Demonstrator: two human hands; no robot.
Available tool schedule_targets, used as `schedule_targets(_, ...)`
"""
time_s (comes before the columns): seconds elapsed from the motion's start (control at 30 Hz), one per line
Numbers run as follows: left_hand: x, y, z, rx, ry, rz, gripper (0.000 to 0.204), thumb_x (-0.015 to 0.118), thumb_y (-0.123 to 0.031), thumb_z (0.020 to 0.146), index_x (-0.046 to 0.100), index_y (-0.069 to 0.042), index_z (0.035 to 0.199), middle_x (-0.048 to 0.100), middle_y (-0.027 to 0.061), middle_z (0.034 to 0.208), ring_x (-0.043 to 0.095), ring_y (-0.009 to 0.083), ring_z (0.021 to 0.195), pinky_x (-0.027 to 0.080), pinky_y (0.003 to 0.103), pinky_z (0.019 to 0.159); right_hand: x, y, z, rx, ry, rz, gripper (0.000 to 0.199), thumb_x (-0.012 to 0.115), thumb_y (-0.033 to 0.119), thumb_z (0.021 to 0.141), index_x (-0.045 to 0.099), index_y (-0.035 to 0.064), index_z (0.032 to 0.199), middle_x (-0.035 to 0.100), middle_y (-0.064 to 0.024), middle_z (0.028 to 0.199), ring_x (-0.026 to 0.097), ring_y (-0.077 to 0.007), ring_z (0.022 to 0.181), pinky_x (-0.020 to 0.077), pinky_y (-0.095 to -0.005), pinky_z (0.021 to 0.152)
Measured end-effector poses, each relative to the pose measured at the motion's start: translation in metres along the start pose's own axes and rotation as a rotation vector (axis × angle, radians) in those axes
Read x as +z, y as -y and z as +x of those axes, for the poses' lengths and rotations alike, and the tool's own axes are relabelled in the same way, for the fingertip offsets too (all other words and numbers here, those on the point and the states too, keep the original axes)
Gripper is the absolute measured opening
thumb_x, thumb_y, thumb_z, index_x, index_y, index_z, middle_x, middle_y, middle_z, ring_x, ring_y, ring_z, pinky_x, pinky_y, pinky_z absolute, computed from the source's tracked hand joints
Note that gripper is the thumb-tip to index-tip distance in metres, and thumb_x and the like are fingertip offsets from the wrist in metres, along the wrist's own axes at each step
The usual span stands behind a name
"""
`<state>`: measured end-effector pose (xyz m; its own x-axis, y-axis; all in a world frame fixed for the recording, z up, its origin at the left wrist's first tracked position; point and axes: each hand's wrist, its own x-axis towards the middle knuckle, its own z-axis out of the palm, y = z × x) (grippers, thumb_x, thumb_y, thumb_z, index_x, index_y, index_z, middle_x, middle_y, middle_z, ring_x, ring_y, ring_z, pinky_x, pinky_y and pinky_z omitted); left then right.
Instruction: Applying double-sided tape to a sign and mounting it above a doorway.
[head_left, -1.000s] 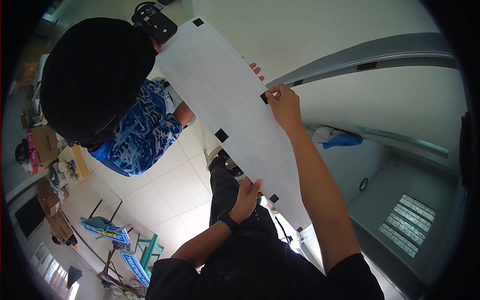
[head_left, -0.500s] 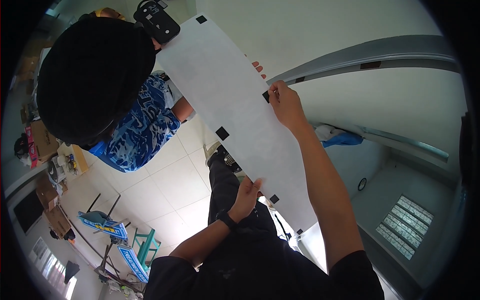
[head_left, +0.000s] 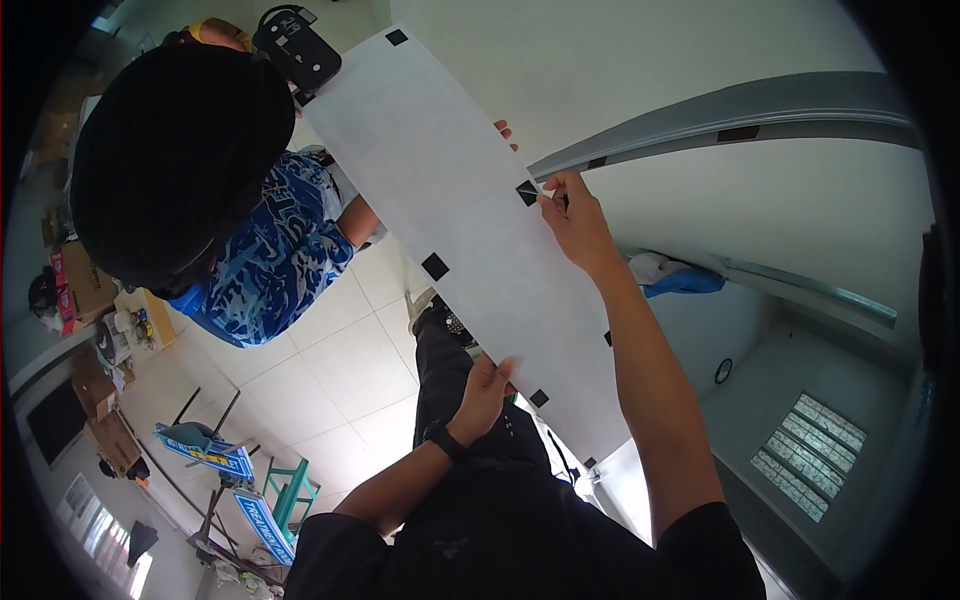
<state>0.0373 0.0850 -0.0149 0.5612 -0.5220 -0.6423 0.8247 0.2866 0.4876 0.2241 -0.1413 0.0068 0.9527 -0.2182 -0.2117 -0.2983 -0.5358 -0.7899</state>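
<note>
Far from a cardboard box (head_left: 90,278), left fingers (head_left: 486,372) grasping white panel (head_left: 440,160); right fingers' (head_left: 562,184) hold unclear.

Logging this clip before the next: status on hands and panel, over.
Left hand gripping white panel by left edge. Right hand at black square, right edge; pinch unclear. Right forearm hides part of that edge.
</note>
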Motion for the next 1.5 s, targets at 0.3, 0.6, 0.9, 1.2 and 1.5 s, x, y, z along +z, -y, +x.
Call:
schedule_targets(0.3, -0.006, 0.004, 0.010, 0.031, -0.017, 0.035, 0.041, 0.044, -0.026, 0.111, 0.042, -0.004, 0.145, 0.060, 0.0087, 0.131, 0.063, 0.0184, 0.117, 0.056, 0.037, 0.098, 0.003, -0.006, 0.019, 0.082, 0.084, -0.096, 0.029, 0.076, 0.020, 0.091, 0.058, 0.0076, 0.110, 0.053, -0.0062, 0.078, 0.051, -0.0211, 0.069, 0.0473, -0.0352, 0.071)
schedule_targets(0.6, -0.007, 0.009, 0.012, 0.017, -0.014, 0.041, 0.040, 0.045, -0.026, 0.111, 0.042, -0.004, 0.144, 0.061, 0.0074, 0.129, 0.063, 0.0180, 0.116, 0.056, 0.037, 0.098, -0.007, -0.007, 0.018, 0.047, 0.145, 0.031, 0.017, 0.070, 0.018, 0.096, 0.059, 0.0045, 0.098, 0.049, -0.0015, 0.073, 0.043, -0.0124, 0.068, 0.0414, -0.0301, 0.064)
schedule_targets(0.9, -0.009, 0.014, 0.001, 0.028, -0.012, 0.005, 0.037, 0.047, -0.020, 0.110, 0.043, -0.004, 0.144, 0.060, 0.0064, 0.129, 0.063, 0.0159, 0.114, 0.056, 0.037, 0.098, -0.027, 0.052, 0.068, 0.102, 0.056, 0.497, 0.008, 0.048, 0.007, 0.100, 0.050, 0.0038, 0.108, 0.061, -0.0065, 0.093, 0.039, -0.0070, 0.070, 0.0391, -0.0233, 0.062)
schedule_targets(1.2, -0.017, 0.022, 0.001, 0.007, 0.004, 0.032, 0.038, 0.047, -0.020, 0.110, 0.043, 0.001, 0.143, 0.061, 0.0083, 0.127, 0.063, 0.0149, 0.112, 0.055, 0.033, 0.096, 0.058, 0.070, 0.173, -0.034, 0.047, 0.200, 0.025, 0.052, 0.015, 0.100, 0.068, 0.0017, 0.086, 0.063, -0.0090, 0.074, 0.060, -0.0167, 0.069, 0.0490, -0.0329, 0.063)
schedule_targets(1.5, -0.024, 0.040, 0.002, -0.006, -0.013, 0.057, 0.037, 0.048, -0.021, 0.110, 0.046, 0.001, 0.140, 0.063, 0.0059, 0.121, 0.061, 0.0118, 0.107, 0.054, 0.032, 0.093, 0.090, 0.117, 0.243, 0.073, -0.056, -0.088, 0.030, 0.080, 0.029, 0.086, 0.064, 0.0052, 0.093, 0.069, -0.0100, 0.082, 0.067, -0.0252, 0.074, 0.0535, -0.0397, 0.070)
